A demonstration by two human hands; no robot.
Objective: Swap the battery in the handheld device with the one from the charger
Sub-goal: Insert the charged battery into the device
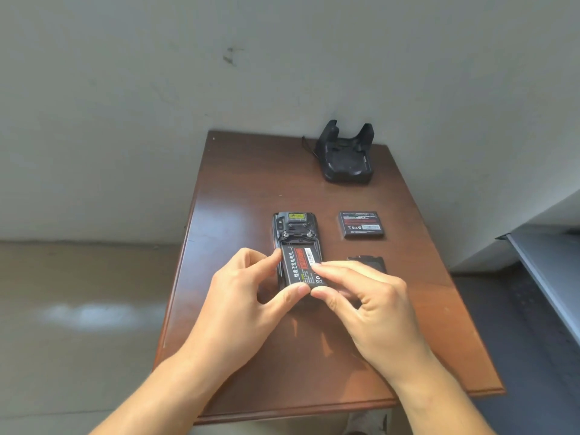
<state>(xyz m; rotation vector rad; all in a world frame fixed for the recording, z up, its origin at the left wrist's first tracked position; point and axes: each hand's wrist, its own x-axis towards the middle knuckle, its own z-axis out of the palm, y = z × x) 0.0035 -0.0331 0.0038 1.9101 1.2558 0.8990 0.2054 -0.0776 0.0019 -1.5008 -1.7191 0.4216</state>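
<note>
A brown wooden surface (238, 189) stands against a pale wall. On it, near the middle, a black handheld device (293, 226) lies face down with its back open, its far end showing a yellow label and two small screws. A battery (302, 266) with a black and red label sits in the open back of the device, slightly skewed to the device's long axis; whether it is fully seated cannot be told.

Both hands are on this battery. The left hand (241, 296) pinches it with the forefinger at the far left edge and the thumb at the near end, the other fingers curled loosely. The right hand (370, 304) has its forefinger laid across the right side of the label and its thumb at the near right corner, the remaining fingers bent and spread above the surface.

To the right of the device, apart from it, a second battery (361, 224) lies flat with its label up. Nearer, just behind the right hand's fingers, lies a black cover (368, 262), partly hidden. At the far right corner of the surface stands a black charger cradle (345, 158), its slot holding nothing.
</note>
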